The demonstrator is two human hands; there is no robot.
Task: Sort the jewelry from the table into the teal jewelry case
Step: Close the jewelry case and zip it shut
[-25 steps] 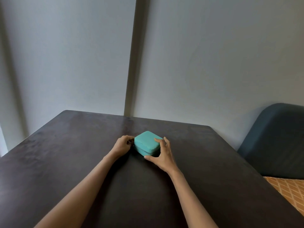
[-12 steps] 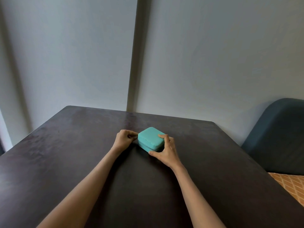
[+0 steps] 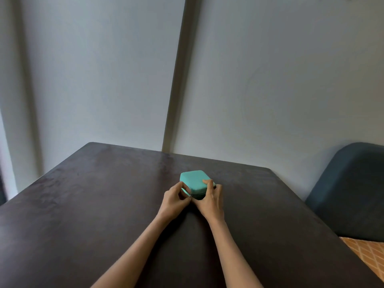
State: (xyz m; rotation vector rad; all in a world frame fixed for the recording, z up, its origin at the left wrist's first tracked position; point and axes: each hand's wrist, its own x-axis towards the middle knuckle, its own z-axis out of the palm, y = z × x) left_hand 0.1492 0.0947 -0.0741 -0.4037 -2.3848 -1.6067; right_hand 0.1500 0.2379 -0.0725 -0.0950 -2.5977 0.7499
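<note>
Two hands clasp the teal case (image 3: 194,179): left grip (image 3: 174,199) pinching its zipper pull (image 3: 190,195), right grip (image 3: 211,199) steadying.

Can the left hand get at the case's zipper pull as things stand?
Probably yes. The left hand is already at the zipper pull on the case's near corner, fingers apparently pinching it. The right hand steadies the case from the other side and does not block it.

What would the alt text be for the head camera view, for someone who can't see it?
A closed teal jewelry case sits on a dark table; the left hand pinches its zipper pull while the right hand steadies it. No jewelry is visible.
</note>
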